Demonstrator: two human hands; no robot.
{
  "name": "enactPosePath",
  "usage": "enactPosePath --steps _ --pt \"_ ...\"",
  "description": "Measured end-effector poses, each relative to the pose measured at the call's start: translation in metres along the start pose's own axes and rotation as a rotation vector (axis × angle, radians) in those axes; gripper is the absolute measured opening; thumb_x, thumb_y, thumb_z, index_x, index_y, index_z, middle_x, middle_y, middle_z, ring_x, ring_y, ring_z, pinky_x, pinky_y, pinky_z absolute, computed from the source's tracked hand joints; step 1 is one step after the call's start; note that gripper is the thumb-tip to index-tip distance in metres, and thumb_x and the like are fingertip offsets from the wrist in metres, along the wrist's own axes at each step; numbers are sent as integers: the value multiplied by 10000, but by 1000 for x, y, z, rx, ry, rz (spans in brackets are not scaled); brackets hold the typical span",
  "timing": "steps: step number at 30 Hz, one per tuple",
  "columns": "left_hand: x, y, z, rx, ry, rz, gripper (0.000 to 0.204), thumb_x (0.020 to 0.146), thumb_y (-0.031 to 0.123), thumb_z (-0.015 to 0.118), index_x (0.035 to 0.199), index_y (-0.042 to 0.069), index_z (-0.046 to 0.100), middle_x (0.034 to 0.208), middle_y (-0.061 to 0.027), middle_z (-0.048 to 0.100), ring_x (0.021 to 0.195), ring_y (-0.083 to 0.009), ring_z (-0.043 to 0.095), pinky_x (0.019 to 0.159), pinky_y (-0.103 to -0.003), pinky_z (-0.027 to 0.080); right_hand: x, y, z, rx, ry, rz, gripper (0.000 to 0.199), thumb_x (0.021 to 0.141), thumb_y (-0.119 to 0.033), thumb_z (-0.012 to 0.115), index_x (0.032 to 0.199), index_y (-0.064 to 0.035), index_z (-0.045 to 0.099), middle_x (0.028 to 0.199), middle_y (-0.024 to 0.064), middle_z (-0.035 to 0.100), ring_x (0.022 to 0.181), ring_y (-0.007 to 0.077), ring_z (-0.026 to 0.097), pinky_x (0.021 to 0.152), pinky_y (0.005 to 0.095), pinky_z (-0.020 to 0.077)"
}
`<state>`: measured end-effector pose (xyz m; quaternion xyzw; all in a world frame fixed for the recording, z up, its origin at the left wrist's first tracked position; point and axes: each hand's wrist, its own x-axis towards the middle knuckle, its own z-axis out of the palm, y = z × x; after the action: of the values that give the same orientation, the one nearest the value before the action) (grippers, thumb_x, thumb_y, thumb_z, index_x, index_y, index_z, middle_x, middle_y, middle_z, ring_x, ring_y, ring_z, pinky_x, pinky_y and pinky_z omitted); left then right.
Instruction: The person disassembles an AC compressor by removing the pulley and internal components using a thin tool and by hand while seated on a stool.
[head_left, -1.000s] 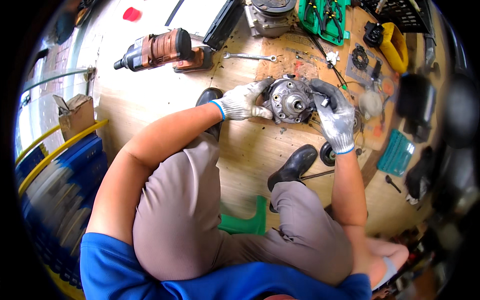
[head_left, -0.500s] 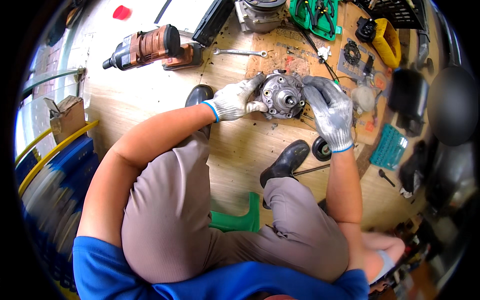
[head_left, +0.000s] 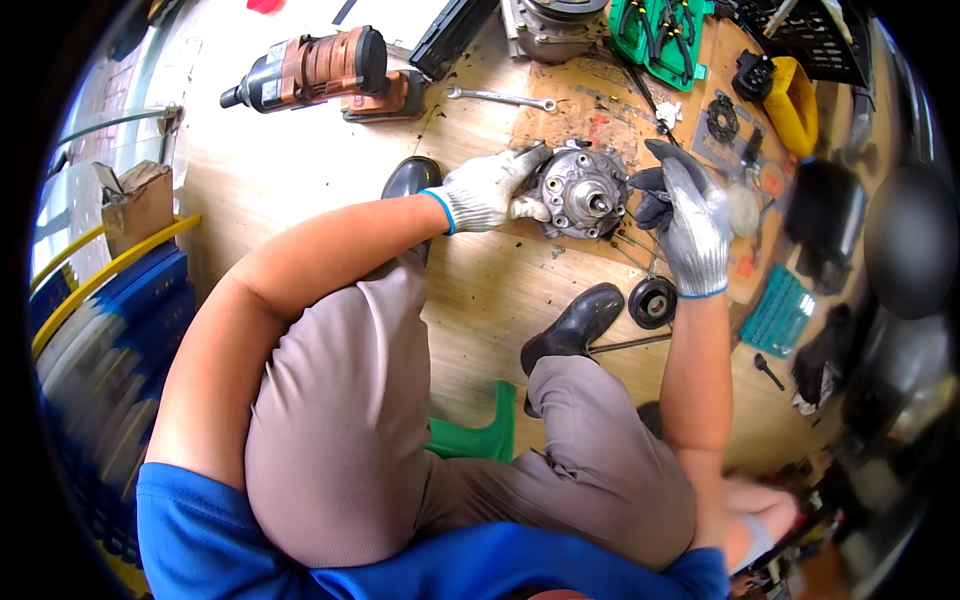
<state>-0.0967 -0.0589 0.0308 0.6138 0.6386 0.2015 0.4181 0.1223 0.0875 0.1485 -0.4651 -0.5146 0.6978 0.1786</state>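
We cannot see the left edge of the round grey metal housing, since the gloved left hand covers it. The gloved right hand hides whatever its dark palm side touches, and the pale object just beside it is too blurred to name. The grey cylindrical unit at the top is cut off by the picture's edge. The green plastic stool lies mostly hidden under our legs.

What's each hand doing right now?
Left hand: closed on the rim of the round metal housing.
Right hand: fingers half-curled at the housing's right edge; whether it grips cannot be told.
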Motion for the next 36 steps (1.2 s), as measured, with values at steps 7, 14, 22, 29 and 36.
enactPosePath --steps 7,14,22,29,36 --pt "2 -4 5 22 24 39 885 882 587 660 1520 47 368 1495 -264 454 1339 -421 495 1113 -455 418 -7 20 -22 207 -281 -148 307 961 -17 595 1246 93 625 1087 176 715 940 219 709 872 326 561" --pt "2 -4 2 13 -5 19 895 880 583 668 1527 48 359 1485 -266 464 1332 -421 501 1105 -455 423 -7 18 -6 -254 -123 -266 266 983 -36 553 1189 105 646 1170 174 702 1056 217 677 944 322 532" --pt "2 6 -5 5 -43 -11 933 868 595 679 1545 54 335 1486 -259 468 1339 -416 494 1113 -457 413 2 31 -21 150 -314 -182 289 1011 -87 543 1225 81 639 1206 154 695 1107 206 657 984 313 504" --pt "3 2 -1 14 -38 -2 920 873 569 689 1548 58 331 1490 -247 473 1353 -406 486 1122 -444 411 8 28 -1 -140 4 -276 180 967 -77 681 1110 33 685 1017 71 722 909 121 651 836 274 532" --pt "2 0 -1 6 -33 6 928 867 550 705 1562 73 317 1505 -224 472 1388 -382 462 1146 -435 397 9 7 13 -112 233 -218 279 1027 -139 587 1259 1 652 896 65 708 702 87 648 594 224 522"
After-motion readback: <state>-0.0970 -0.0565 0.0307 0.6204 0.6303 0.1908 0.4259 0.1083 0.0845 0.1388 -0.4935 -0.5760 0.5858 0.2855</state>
